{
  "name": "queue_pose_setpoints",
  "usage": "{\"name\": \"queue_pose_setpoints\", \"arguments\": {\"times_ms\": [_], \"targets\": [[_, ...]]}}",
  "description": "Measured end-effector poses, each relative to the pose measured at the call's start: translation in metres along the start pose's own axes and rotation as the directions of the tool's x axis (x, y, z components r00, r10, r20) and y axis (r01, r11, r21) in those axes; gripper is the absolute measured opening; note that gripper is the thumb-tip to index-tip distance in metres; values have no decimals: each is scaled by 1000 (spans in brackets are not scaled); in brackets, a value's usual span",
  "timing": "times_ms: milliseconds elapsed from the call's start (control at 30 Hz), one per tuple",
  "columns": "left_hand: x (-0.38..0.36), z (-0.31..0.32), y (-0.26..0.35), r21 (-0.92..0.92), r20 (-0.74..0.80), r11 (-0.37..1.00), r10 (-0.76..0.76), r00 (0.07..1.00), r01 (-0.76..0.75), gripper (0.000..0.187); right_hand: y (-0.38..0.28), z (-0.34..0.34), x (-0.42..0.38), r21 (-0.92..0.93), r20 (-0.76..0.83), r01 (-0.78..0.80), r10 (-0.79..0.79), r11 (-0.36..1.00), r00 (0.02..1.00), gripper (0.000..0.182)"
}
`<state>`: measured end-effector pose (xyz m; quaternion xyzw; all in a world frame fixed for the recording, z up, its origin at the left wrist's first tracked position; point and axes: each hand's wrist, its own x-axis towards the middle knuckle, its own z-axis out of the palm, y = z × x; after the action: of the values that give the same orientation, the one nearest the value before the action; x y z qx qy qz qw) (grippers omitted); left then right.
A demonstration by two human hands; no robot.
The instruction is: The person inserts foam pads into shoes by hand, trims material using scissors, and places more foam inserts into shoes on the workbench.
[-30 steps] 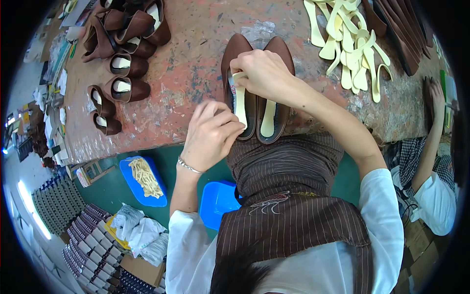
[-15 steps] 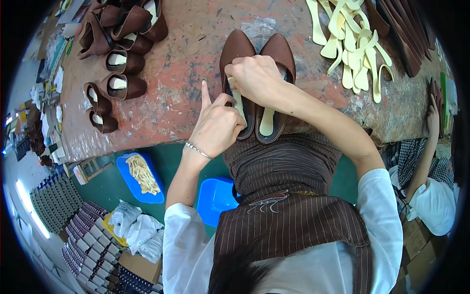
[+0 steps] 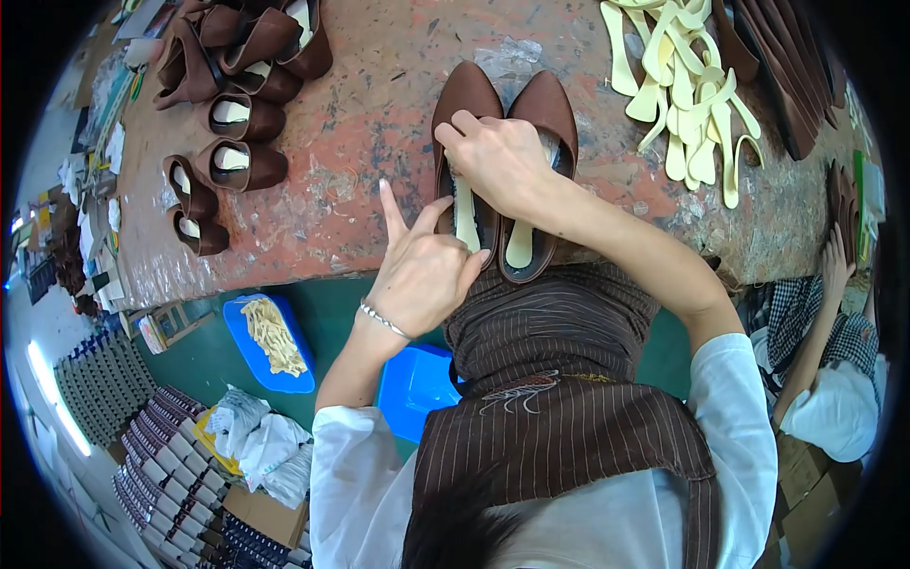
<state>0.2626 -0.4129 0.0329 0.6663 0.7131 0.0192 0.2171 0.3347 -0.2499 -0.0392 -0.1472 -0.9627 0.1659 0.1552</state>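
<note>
Brown shoe point(image 3: 469, 87) at the near edge of the table point(image 3: 332, 223), toe pointing away from the striped apron point(image 3: 559, 436), side by side with a matching shoe point(image 3: 547, 102). Along the inside, a pale strip point(image 3: 464, 216), between both hands. Right hand point(image 3: 495, 163) bent over the front of the opening, fingertips out of sight; impossible to tell whether clenched on the strip or merely pressing. Left hand point(image 3: 425, 273) beside the heel, forefinger stretched out, thumb at the heel rim; nothing clearly grasped, and no sure sign of what lies under the curled fingers.

Main risk, by judgement: a strip set crooked, from uneven pressure between its two ends. Possible too: lifting or wrinkling at the heel, through letting go there too early. Also conceivable: a knock to the matching shoe or its second strip point(image 3: 518, 247), because of the right wrist crossing so close above. So near the edge, some chance of a shove off the table, from leaning forward.
</note>
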Motion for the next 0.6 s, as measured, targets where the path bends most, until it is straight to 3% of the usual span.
{"name": "queue_pose_setpoints", "arguments": {"times_ms": [333,433,600], "targets": [[-4,2,7,-77,-64,997,7,998,-12,28,-1,-1,-4,5,-78,46,-45,999,996,24],[-2,3,0,-110,-94,994,6,996,-17,20,-1,0,-5,6,-95,41,-40,999,995,24],[16,-7,-11,-114,79,993,-25,997,34,18,0,2,-6,14,-122,44,-42,999,992,25]]}}
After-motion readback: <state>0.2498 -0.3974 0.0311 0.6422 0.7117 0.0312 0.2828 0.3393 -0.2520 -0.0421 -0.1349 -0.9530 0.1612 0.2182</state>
